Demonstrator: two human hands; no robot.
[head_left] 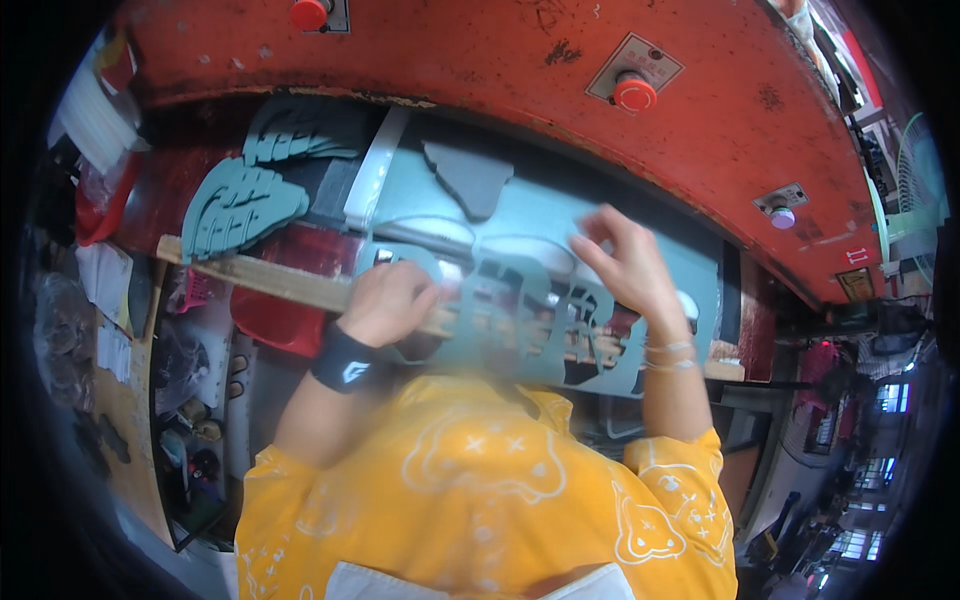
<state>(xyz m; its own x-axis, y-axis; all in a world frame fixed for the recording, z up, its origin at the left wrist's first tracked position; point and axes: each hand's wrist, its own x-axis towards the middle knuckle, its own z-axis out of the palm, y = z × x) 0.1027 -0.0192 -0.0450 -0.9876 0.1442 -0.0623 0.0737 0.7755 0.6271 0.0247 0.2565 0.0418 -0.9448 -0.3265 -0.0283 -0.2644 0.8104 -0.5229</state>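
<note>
- Teal holed sheet point(465, 340), over the wooden bar point(260, 277). Hands?
- Left hand point(390, 300): at sheet's left end, fingers curled. Too blurred, can't tell if gripping. Right hand point(630, 262): above sheet's right half, fingers loosely bent and parted, apparently holding nothing.
- Around sheet?
- Grey ragged plate point(472, 180) beyond, ribbed teal pieces point(245, 208) off to its left, red machine point(470, 55) past the plate.
- Step?
- Judging by pose: mid-handling of sheet, one hand near each end.
- Next move calls for?
- Probably a firm hold at both ends, even tension. Careful: thin bridges between holes, likely floppy, easy to tear.
</note>
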